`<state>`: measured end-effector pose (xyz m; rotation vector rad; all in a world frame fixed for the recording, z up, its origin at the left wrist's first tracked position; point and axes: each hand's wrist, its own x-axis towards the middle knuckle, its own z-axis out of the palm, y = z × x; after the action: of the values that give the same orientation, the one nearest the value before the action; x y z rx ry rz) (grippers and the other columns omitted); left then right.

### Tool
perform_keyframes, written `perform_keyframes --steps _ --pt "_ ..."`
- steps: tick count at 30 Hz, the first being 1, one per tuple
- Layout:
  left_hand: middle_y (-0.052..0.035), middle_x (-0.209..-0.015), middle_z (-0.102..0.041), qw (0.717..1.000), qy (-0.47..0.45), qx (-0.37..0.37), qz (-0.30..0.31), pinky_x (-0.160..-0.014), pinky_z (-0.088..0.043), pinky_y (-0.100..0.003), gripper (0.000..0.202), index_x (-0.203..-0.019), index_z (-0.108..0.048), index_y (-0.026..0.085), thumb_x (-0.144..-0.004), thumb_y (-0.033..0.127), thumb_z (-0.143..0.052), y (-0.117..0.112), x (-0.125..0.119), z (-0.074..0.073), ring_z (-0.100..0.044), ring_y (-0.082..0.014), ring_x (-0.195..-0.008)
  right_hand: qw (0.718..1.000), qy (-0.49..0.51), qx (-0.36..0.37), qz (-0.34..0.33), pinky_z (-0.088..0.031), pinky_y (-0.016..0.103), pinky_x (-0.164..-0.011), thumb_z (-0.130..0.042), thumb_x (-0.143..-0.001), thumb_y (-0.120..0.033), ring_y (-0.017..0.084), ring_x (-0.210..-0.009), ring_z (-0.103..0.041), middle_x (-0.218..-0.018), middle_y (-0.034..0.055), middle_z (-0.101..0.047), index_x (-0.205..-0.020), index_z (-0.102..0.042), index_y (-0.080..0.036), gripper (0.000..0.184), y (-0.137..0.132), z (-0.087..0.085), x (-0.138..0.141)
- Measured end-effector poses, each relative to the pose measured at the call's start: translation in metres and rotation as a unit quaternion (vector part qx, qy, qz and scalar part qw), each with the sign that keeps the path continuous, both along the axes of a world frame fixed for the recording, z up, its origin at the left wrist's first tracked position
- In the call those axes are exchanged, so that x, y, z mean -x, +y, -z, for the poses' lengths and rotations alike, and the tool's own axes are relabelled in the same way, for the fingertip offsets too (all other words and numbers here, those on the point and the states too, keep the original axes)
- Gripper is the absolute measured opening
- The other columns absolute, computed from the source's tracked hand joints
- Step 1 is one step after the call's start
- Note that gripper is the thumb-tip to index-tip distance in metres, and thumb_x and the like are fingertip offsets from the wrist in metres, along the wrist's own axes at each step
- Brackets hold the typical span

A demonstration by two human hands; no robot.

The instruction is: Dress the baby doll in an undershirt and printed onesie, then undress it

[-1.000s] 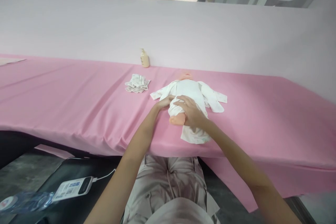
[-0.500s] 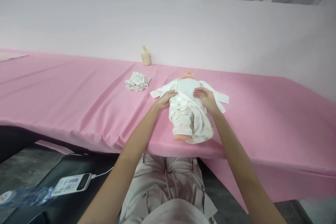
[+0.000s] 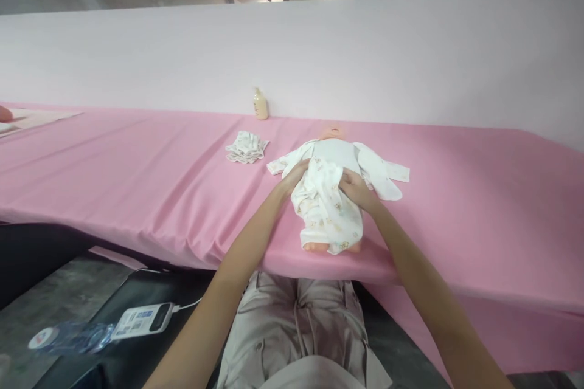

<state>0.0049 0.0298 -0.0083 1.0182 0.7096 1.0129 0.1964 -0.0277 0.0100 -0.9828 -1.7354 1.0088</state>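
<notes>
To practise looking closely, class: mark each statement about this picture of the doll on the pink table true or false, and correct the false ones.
1. Both hands grip the doll's printed trousers. True: left hand, right hand.
2. The doll lies on a blue cloth. False: the tablecloth is pink.
3. A small bottle stands by the wall. True.
4. The folded cloth lies right of the doll. False: it lies to the left.
5. The doll's feet point towards the wall. False: they point towards the person.

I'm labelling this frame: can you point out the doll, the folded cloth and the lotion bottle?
doll (image 3: 335, 155): head view, white top on its chest.
folded cloth (image 3: 247, 146): head view, middle of the pile.
lotion bottle (image 3: 260, 106): head view, its body.
</notes>
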Motion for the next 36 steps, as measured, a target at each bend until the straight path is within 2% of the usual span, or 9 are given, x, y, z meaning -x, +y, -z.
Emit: perform_keyframes --steps 3,6,10,14,18,21,23,29,36 --pt "-0.0081 -0.08 -0.072 0.997 0.03 0.022 0.069 -0.081 -0.051 -0.033 0.036 -0.089 -0.068 0.014 -0.071 0.045 -0.068 -0.009 -0.001 -0.006 -0.068 -0.0234 -0.081 0.991 0.084 0.047 0.097 -0.049 0.034 -0.076 -0.054 -0.08 -0.043 0.02 -0.082 -0.062 -0.09 0.0045 -0.068 -0.099 -0.06 -0.02 0.031 0.002 0.001 0.001" --pt "-0.0067 -0.074 -0.071 0.995 0.065 0.0 0.074 -0.075 -0.052 -0.03 0.03 -0.084 -0.067 0.011 -0.063 0.029 -0.077 -0.015 -0.003 -0.012 -0.068 -0.0198 -0.071 0.977 0.138 0.099 0.13 -0.05 0.034 -0.076 -0.058 -0.078 -0.047 0.02 -0.083 -0.062 -0.09 0.0051 -0.068 -0.094 -0.06 -0.02 0.032 0.0 -0.005 -0.001" --pt "-0.0067 -0.081 -0.072 0.999 -0.048 -0.019 -0.002 -0.083 -0.052 -0.031 0.029 -0.093 -0.066 0.013 -0.075 0.036 -0.066 -0.014 -0.007 -0.017 -0.068 -0.0211 -0.083 0.985 0.102 0.132 0.047 -0.05 0.037 -0.079 -0.059 -0.076 -0.054 0.021 -0.079 -0.063 -0.085 0.006 -0.068 -0.083 -0.063 -0.017 0.038 -0.003 -0.011 -0.008" --pt "-0.0095 -0.086 -0.072 0.998 -0.045 0.024 0.042 -0.086 -0.052 -0.033 0.037 -0.1 -0.065 0.013 -0.081 0.043 -0.058 -0.011 -0.009 -0.015 -0.068 -0.0233 -0.089 0.991 0.013 0.131 -0.008 -0.05 0.038 -0.083 -0.072 -0.066 -0.041 0.022 -0.084 -0.063 -0.089 0.0043 -0.069 -0.088 -0.065 -0.018 0.033 0.0 -0.008 -0.01" --pt "-0.0104 -0.09 -0.072 0.992 0.03 0.027 0.116 -0.08 -0.053 -0.033 0.04 -0.1 -0.065 0.012 -0.074 0.043 -0.067 -0.019 -0.008 -0.013 -0.068 -0.0241 -0.087 0.98 0.117 0.116 0.114 -0.048 0.039 -0.089 -0.063 -0.072 -0.038 0.022 -0.093 -0.062 -0.097 0.0042 -0.069 -0.095 -0.063 -0.019 0.029 0.008 -0.001 -0.006" --pt "-0.0079 -0.085 -0.072 0.975 0.136 0.01 0.174 -0.072 -0.054 -0.03 0.039 -0.095 -0.066 0.013 -0.061 0.025 -0.079 -0.027 -0.008 -0.015 -0.068 -0.0222 -0.079 0.969 0.146 0.124 0.156 -0.048 0.039 -0.088 -0.06 -0.076 -0.04 0.022 -0.094 -0.063 -0.101 0.0058 -0.069 -0.097 -0.062 -0.02 0.03 0.011 -0.001 -0.007" --pt "-0.0062 -0.08 -0.072 0.977 0.152 0.011 0.15 -0.07 -0.054 -0.029 0.038 -0.093 -0.065 0.013 -0.058 0.017 -0.08 -0.029 -0.008 -0.017 -0.068 -0.0211 -0.074 0.973 0.132 0.13 0.14 -0.049 0.039 -0.086 -0.061 -0.076 -0.043 0.023 -0.094 -0.063 -0.1 0.0059 -0.069 -0.096 -0.063 -0.02 0.03 0.01 -0.003 -0.009" --pt "-0.0091 -0.081 -0.072 0.997 -0.053 0.036 0.042 -0.085 -0.053 -0.034 0.024 -0.097 -0.065 0.01 -0.079 0.025 -0.059 -0.016 -0.012 -0.015 -0.069 -0.0221 -0.082 0.982 0.06 0.172 -0.044 -0.053 0.032 -0.074 -0.072 -0.069 -0.04 0.021 -0.081 -0.065 -0.091 0.0058 -0.071 -0.091 -0.066 -0.016 0.033 0.003 -0.01 -0.017" --pt "-0.011 -0.086 -0.072 0.992 -0.01 0.048 0.119 -0.08 -0.054 -0.034 0.029 -0.103 -0.064 0.01 -0.078 0.025 -0.063 -0.016 -0.015 -0.009 -0.069 -0.0234 -0.083 0.953 0.232 0.194 0.028 -0.053 0.034 -0.084 -0.062 -0.077 -0.027 0.02 -0.088 -0.067 -0.098 0.0073 -0.071 -0.093 -0.063 -0.016 0.019 0.012 -0.001 -0.01"
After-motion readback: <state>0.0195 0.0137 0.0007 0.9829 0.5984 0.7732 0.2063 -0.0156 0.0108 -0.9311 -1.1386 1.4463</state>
